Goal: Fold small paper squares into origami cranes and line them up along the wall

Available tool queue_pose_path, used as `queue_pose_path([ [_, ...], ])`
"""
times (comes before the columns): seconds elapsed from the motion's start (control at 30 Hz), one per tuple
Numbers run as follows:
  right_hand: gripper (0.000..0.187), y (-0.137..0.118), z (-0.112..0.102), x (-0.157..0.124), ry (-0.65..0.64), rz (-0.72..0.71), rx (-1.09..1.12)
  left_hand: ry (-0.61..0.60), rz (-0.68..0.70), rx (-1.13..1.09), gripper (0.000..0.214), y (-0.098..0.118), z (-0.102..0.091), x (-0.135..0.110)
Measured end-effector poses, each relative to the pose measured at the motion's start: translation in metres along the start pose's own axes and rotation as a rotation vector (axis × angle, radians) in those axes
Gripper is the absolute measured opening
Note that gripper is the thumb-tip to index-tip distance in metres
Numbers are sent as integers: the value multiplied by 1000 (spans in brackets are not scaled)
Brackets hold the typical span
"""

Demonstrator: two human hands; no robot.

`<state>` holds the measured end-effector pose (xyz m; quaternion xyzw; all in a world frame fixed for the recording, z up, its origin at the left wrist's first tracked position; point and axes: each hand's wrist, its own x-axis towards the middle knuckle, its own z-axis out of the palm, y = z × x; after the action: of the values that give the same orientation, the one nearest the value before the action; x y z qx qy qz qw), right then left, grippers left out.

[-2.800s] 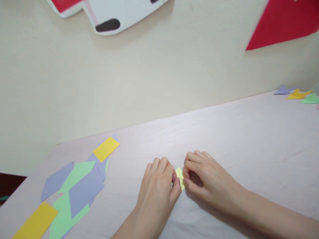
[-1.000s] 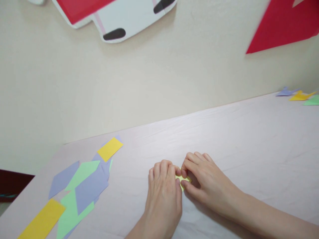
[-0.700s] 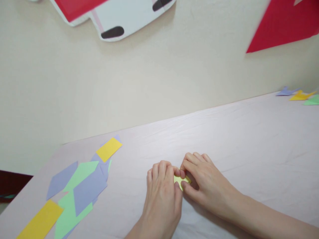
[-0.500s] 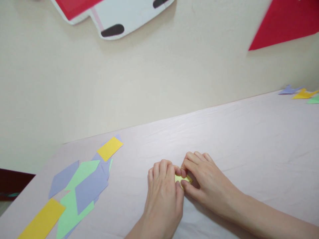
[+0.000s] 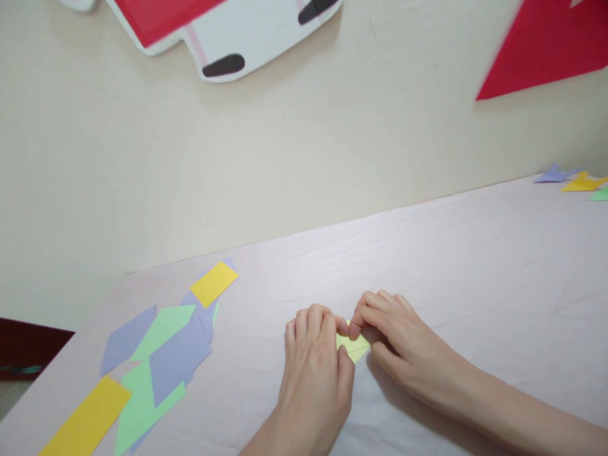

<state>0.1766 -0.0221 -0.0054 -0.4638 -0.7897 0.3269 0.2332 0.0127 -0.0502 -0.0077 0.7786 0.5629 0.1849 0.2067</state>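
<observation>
Yellow paper (image 5: 354,346) pinched by left hand (image 5: 313,370); right hand (image 5: 403,342) fingertips pressing it; no writing.

The paper (image 5: 354,346) is small, pale yellow and folded. It lies flat on the table, a corner pointing right, mostly hidden under fingertips.

a plain cream wall (image 5: 285,158) rises behind a pale pink, slightly creased worktop (image 5: 475,272). a red paper triangle (image 5: 546,44) and a white cut-out (image 5: 247,31) hang on the wall. a dark reddish-brown strip (image 5: 28,342) shows lower left. the light is soft and even.
</observation>
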Motion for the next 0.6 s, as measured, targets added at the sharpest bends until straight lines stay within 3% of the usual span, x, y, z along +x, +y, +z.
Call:
queue_pose_path([
  [0.2,12,-1,3,-1,21,-6,-65,-7,-2,-10,19,1,0,1],
  [0.6,27,1,3,-1,32,-15,-63,-45,-6,-69,34,-2,-6,4],
])
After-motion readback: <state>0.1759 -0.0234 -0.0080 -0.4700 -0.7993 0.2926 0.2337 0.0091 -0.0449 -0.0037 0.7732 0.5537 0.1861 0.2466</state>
